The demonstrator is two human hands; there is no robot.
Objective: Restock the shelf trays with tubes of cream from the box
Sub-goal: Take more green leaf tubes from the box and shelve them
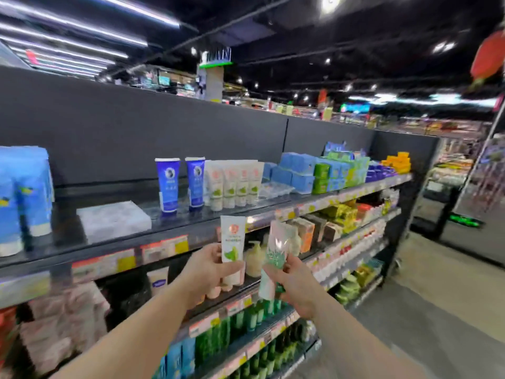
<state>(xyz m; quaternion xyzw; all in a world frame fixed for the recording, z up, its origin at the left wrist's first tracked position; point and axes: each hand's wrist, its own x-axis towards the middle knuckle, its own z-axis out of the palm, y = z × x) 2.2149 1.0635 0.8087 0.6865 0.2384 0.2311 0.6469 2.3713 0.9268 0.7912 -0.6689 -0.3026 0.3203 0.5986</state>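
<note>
A person restocking a shop aisle raises two tubes of cream toward the top shelf point(191, 214), one in each hand. The left hand point(203, 272) is clenched around the lower part of a white tube with a green leaf print point(232, 243), held upright with its label facing out and cap end down, the way the matching tubes already stand on the shelf. The right hand point(296, 285) grasps a second tube point(276, 255), tilted and blurred (its print reads as green on pale, no more than that). Both tubes hang just below the shelf edge, in front of the row they appear meant for, which suggests they are about to be slotted in.

On the top shelf, four white leaf-print tubes point(234, 184) stand side by side, each with at least one more behind it. Just to their left stand two dark blue tubes point(181, 183). A clear tray point(276, 189) lies to the right of the white row, seemingly unfilled. Another pale tray point(113, 220) sits further left, with a cluster of light blue tubes point(24, 192) at the far left, too blurred to count. The supply box is not in view.
</note>
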